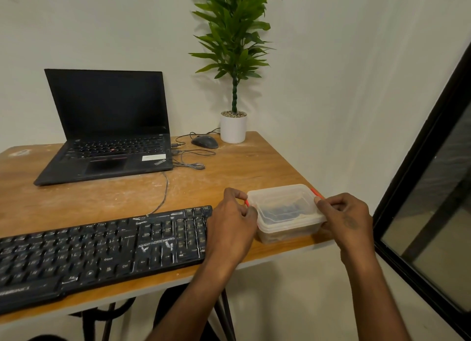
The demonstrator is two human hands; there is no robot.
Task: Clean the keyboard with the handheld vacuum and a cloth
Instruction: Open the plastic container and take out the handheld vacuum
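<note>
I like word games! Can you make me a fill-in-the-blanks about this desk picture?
1. Both hands, left and right, hold a clear plastic ____.
2. The keyboard looks dusty and is coloured ____.
3. The plant stands in a ____ pot.
4. The laptop lid is ____.

Missing words: box, black, white, open.

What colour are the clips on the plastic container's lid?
Red-orange, on the container ends where the left hand and right hand pinch; head view.
</note>
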